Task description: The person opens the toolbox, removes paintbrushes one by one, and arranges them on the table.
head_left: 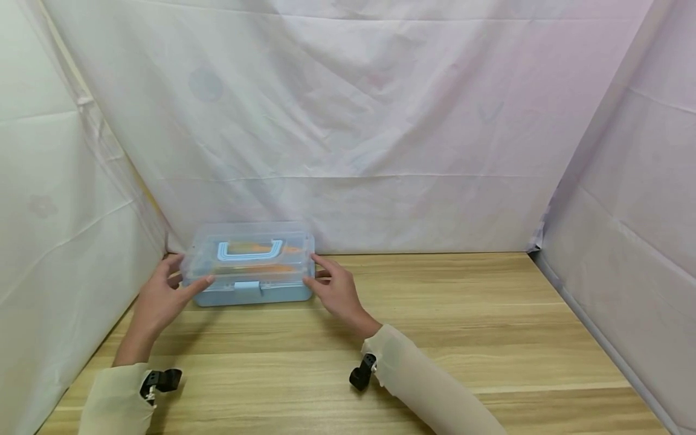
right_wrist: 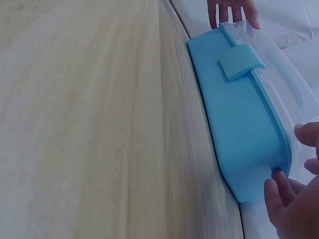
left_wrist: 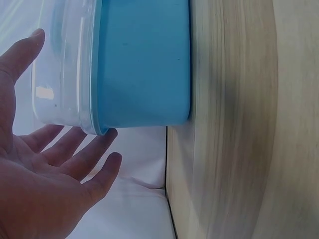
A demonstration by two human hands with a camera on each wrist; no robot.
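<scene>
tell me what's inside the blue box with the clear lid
Through the clear lid of the blue box, orange shapes show beneath the handle. What they are, and anything lower in the blue base, is hidden.

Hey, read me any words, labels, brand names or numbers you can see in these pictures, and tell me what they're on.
None: no view shows any readable text.
The blue box, its clear lid and latch carry no print.
The wooden table and white cloth walls are plain.
The left hand and right hand rest at the box ends.
</scene>
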